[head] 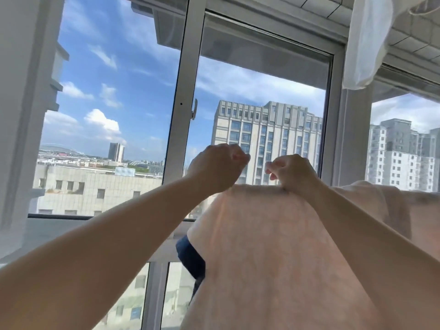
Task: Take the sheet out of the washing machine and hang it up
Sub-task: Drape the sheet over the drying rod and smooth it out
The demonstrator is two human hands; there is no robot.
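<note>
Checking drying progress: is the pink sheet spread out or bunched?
Spread: the pink sheet drapes broad and flat from its top edge, where the right hand pinches it.

2 bare forearms with no sleeves, left hand [217, 166] and right hand [294, 173] bare, no rings, no watch, no gloves in view

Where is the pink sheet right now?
In the head view the pink sheet fills the lower right, held up in front of the window frame. The right hand grips its top edge, and the left hand is just left of it.
</note>
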